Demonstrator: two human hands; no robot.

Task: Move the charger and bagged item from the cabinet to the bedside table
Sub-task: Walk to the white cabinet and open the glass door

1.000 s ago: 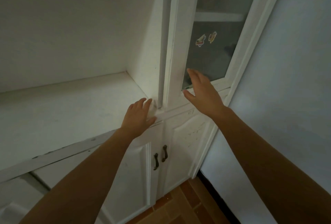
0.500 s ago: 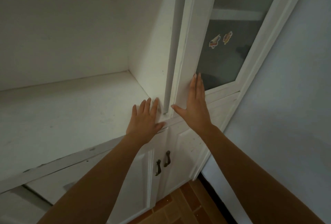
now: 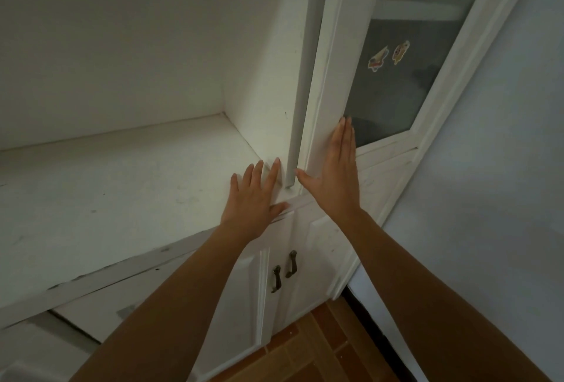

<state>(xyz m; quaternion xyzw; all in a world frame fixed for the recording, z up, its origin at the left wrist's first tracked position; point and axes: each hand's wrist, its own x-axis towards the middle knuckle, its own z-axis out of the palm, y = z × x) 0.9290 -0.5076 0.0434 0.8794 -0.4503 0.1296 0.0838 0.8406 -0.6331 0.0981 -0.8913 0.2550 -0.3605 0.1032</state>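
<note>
Both hands are up at the white cabinet [image 3: 262,70], flat and empty. The left hand [image 3: 254,203] lies spread on the counter ledge [image 3: 128,186], its fingertips just short of the door's bottom corner, thumb along the ledge's front edge. The right hand [image 3: 334,178] presses flat on the glass door [image 3: 328,82] frame, fingers together, tips at the pane's lower corner. Two stickers [image 3: 389,55] sit on the glass well above those fingertips. Two dark handles [image 3: 283,271] hang on the lower doors below both wrists.

Glass door [image 3: 393,82] above 2 lower doors [image 3: 293,284]; counter [image 3: 122,186] left.
</note>
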